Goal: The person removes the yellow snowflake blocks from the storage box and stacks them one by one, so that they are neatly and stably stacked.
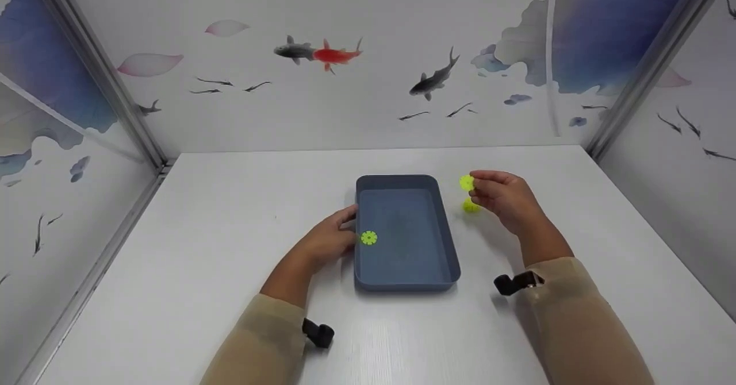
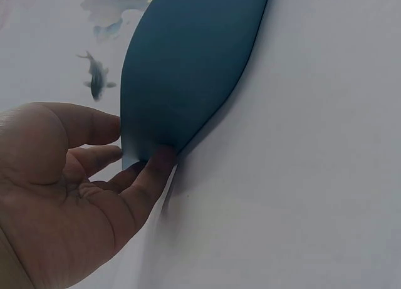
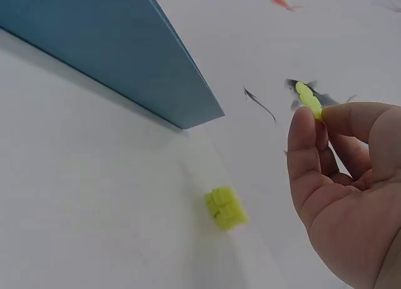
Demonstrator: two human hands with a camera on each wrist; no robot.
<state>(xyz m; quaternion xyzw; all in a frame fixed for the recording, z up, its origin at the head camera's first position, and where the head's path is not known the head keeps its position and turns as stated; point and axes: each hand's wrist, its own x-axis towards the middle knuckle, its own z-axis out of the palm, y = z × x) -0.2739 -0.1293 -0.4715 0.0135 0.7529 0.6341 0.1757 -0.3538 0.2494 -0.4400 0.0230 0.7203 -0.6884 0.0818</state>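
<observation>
A blue-grey rectangular tray (image 1: 402, 287) stands on the white table. My left hand (image 1: 328, 238) holds its left side, thumb and fingers at the wall; the left wrist view shows the fingertips (image 2: 164, 156) against the tray's outer wall (image 2: 182, 69). Inside the tray, by the left wall, is a yellow-green notched plastic disc (image 1: 368, 237). My right hand (image 1: 506, 198), raised to the right of the tray, pinches another notched disc (image 1: 466, 183) between thumb and fingertips. Under it on the table sits a small stack of the same discs (image 3: 225, 207).
White panels printed with fish and leaves close in the table (image 1: 230, 201) at the back and both sides. Metal posts (image 1: 661, 63) stand at the back corners. A black wrist camera (image 1: 318, 333) juts from the left sleeve, another (image 1: 512, 284) from the right.
</observation>
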